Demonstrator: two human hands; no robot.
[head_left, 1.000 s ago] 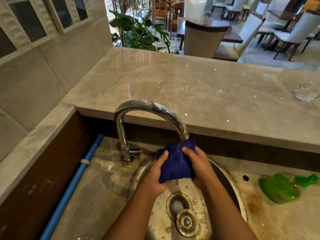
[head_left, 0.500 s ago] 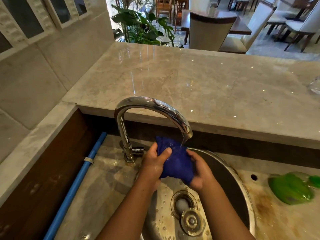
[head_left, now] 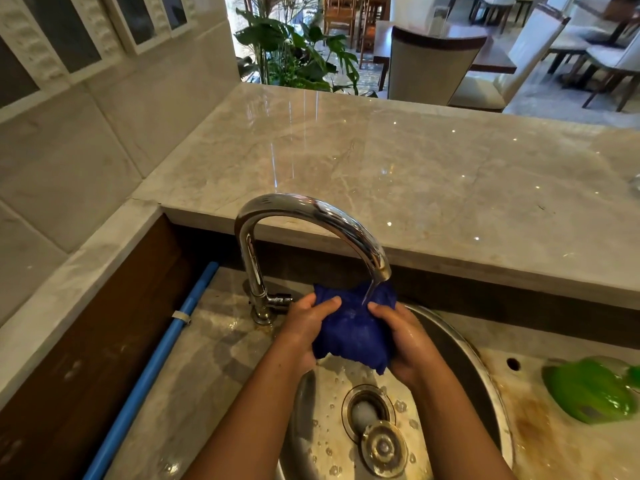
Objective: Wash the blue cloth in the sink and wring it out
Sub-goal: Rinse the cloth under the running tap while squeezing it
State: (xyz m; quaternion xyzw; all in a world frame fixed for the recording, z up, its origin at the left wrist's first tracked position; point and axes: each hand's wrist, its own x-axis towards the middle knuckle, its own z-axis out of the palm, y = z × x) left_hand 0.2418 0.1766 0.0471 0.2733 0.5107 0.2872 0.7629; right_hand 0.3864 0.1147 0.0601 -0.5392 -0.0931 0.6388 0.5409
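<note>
Okay, bottom centre: a loose drain stopper (head_left: 383, 448) lies in the wet steel sink (head_left: 485, 368), beside the open drain. Just above, mid-frame, 2 hands grasp the bunched blue cloth (head_left: 353, 330) over the basin: left hand (head_left: 304, 330) curled round its left side, right hand (head_left: 405, 341) round its right. A thin stream from the chrome faucet (head_left: 311, 213) hits the cloth's top. Green bottle (head_left: 588, 389) lower right, blurred. Blue pipe (head_left: 156, 368) lower left. Marble counter (head_left: 415, 168) behind, then plant (head_left: 294, 53) and chairs (head_left: 429, 60) at top.

blue cloth (head_left: 351, 332) spread wider, less bunched
</note>
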